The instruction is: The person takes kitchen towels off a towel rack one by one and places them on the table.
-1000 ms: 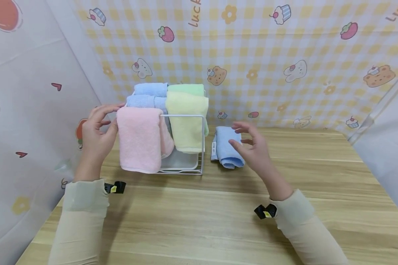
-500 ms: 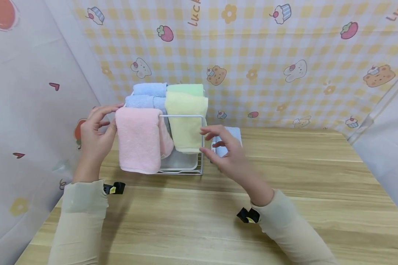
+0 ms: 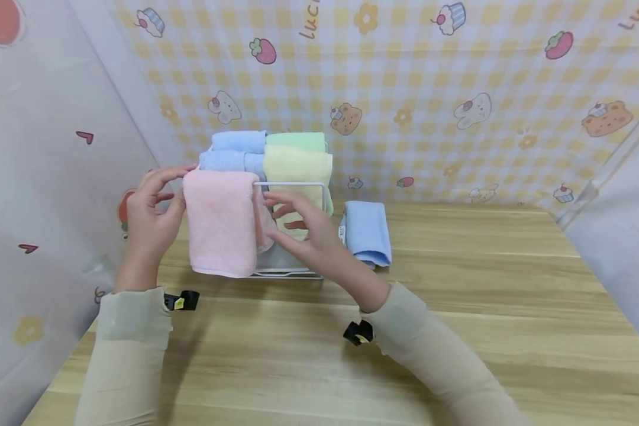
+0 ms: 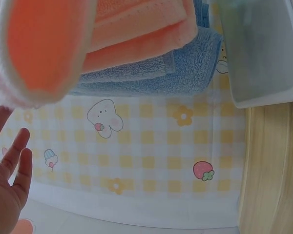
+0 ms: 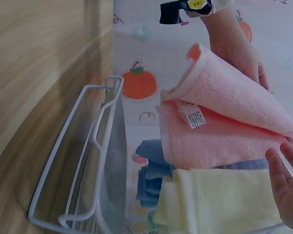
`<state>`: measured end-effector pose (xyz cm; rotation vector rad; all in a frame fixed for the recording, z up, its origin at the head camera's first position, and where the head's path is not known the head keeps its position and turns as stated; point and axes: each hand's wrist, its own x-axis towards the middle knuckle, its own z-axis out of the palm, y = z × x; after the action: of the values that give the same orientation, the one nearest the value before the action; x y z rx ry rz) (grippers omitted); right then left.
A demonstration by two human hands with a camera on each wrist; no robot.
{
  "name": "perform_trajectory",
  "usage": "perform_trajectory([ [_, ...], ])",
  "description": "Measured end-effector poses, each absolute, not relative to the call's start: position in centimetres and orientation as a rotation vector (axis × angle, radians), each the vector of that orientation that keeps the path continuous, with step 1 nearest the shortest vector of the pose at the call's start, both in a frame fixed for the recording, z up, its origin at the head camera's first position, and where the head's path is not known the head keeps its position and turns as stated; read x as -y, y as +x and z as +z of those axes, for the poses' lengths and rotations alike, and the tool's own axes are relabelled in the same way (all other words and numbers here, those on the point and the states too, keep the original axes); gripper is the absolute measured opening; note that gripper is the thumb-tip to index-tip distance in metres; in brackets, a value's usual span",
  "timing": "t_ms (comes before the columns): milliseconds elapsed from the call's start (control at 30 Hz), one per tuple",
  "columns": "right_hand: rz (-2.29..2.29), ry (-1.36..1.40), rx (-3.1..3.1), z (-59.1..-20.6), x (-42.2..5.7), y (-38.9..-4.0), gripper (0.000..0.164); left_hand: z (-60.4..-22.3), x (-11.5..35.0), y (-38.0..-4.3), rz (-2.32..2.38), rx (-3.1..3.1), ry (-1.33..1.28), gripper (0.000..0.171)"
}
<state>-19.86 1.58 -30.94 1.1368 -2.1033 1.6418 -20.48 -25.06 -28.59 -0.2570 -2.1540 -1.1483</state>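
Note:
A pink towel (image 3: 220, 225) drapes over the front bar of a white wire rack (image 3: 298, 183). At its left edge, my left hand (image 3: 154, 213) touches the top corner with the index finger and the side with the thumb. My right hand (image 3: 311, 234) reaches in front of a yellow towel (image 3: 298, 157), its fingertips right at the pink towel's right side. Inside the pink folds, a white label (image 5: 191, 114) shows in the right wrist view. The left wrist view has the relaxed fingers (image 4: 23, 165) of my left hand below the pink edge.
Farther back on the rack hang blue towels (image 3: 222, 160) and a green towel (image 3: 311, 140). A shallow white tray (image 3: 284, 258) lies in its base. Right of the rack, a folded blue towel (image 3: 367, 231) rests on the wooden table (image 3: 490, 272). A checked cloth backdrop stands behind.
My right hand has moved left from above the folded blue towel, across the yellow towel, to the pink towel's right side. My left hand stays at the pink towel's left edge.

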Motion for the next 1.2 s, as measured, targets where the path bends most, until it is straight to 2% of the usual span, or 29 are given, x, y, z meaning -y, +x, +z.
perform_trajectory([
  [333, 1.708, 1.128, 2.0, -30.8, 0.9, -21.5, 0.051, -28.6, 25.0, -20.7, -1.142, 2.138, -0.278, 0.025],
  [700, 1.768, 1.132, 2.001, -30.2, 2.0, -21.5, 0.062, -28.9, 25.0, -20.7, -1.154, 2.116, -0.278, 0.025],
  [1000, 1.848, 1.186, 2.034, -29.4, 3.4, -21.8, 0.061, -29.2, 25.1, -20.7, -1.139, 2.094, -0.282, 0.023],
  [1200, 1.892, 1.168, 2.028, -29.0, 3.7, -22.0, 0.053, -29.1, 25.1, -20.7, -1.145, 2.103, -0.289, 0.024],
])
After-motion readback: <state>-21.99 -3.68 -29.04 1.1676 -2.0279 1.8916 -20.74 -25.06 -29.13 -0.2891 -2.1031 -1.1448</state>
